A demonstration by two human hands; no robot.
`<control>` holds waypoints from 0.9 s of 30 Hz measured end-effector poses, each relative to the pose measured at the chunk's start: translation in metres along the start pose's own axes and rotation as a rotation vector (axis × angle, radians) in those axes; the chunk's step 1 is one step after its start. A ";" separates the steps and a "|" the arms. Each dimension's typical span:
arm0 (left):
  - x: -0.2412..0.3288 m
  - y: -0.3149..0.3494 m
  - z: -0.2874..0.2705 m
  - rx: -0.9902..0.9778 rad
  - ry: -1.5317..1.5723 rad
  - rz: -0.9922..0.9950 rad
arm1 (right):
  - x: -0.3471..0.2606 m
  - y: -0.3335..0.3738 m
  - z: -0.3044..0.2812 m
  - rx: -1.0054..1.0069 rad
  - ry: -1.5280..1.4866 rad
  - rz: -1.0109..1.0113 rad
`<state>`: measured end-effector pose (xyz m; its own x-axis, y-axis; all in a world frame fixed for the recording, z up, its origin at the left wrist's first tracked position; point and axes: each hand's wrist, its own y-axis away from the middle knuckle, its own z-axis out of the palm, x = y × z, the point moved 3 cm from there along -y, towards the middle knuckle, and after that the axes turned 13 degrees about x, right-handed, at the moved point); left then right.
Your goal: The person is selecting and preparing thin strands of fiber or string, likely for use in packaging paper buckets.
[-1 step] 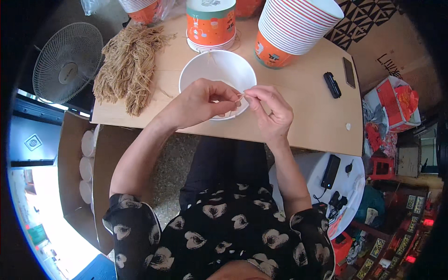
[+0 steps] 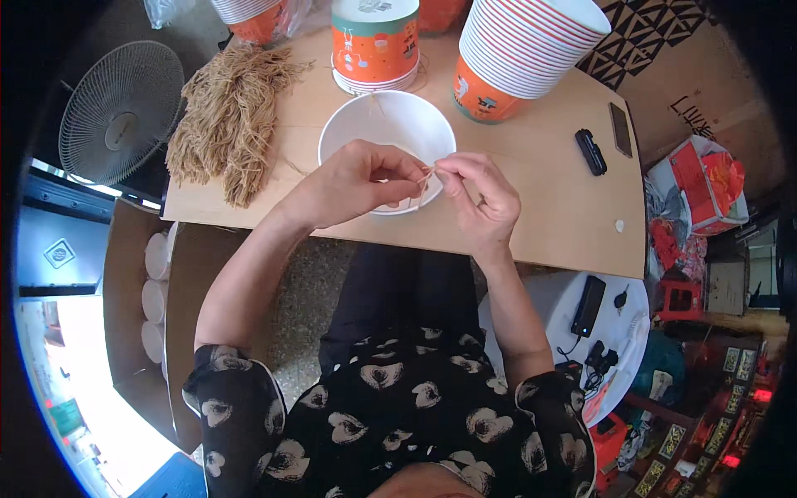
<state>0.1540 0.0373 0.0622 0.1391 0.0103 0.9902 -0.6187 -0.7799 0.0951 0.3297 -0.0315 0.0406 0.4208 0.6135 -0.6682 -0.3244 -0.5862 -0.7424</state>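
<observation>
Both my hands meet over the near part of a white paper bucket (image 2: 388, 124) standing upright on the table. My left hand (image 2: 365, 181) is closed in a pinch on a thin tan cord (image 2: 424, 184), a short end of which hangs below the fingertips. Thumb and forefinger of my right hand (image 2: 483, 197) grip the same cord just to the right, and the two sets of fingertips nearly touch. A thin cord piece also lies over the bucket's far rim. To the left, a thick bundle of tan cords (image 2: 228, 120) is spread on the table.
Behind the bucket stand an orange-and-green printed bucket (image 2: 375, 46) upside down and a tall leaning stack of buckets (image 2: 527, 58). A black case (image 2: 590, 152) and a phone (image 2: 620, 129) lie at the right. A fan (image 2: 122, 112) and an open carton (image 2: 137, 290) stand left.
The cord at my fingertips shows slightly more plainly. Both hands stay almost exactly where they were.
</observation>
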 end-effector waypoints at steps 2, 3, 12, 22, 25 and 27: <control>-0.007 -0.003 -0.005 -0.022 0.012 0.030 | 0.003 0.002 0.003 0.047 -0.046 0.055; -0.008 -0.004 -0.007 -0.045 0.027 0.058 | 0.004 0.002 0.005 0.051 -0.050 0.051; 0.007 -0.015 -0.013 -0.122 0.039 -0.154 | 0.014 0.008 0.018 0.100 0.034 -0.096; 0.016 0.003 -0.009 -0.051 0.079 -0.126 | -0.004 -0.005 0.010 -0.042 0.056 -0.131; 0.018 0.011 -0.005 0.056 0.010 -0.055 | -0.009 -0.005 0.011 -0.146 0.134 -0.293; 0.019 0.015 -0.004 0.116 -0.081 0.016 | -0.010 -0.005 0.010 -0.166 0.196 -0.347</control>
<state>0.1447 0.0281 0.0832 0.1944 -0.0494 0.9797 -0.5284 -0.8467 0.0621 0.3184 -0.0296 0.0509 0.6394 0.6862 -0.3468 -0.0015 -0.4499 -0.8931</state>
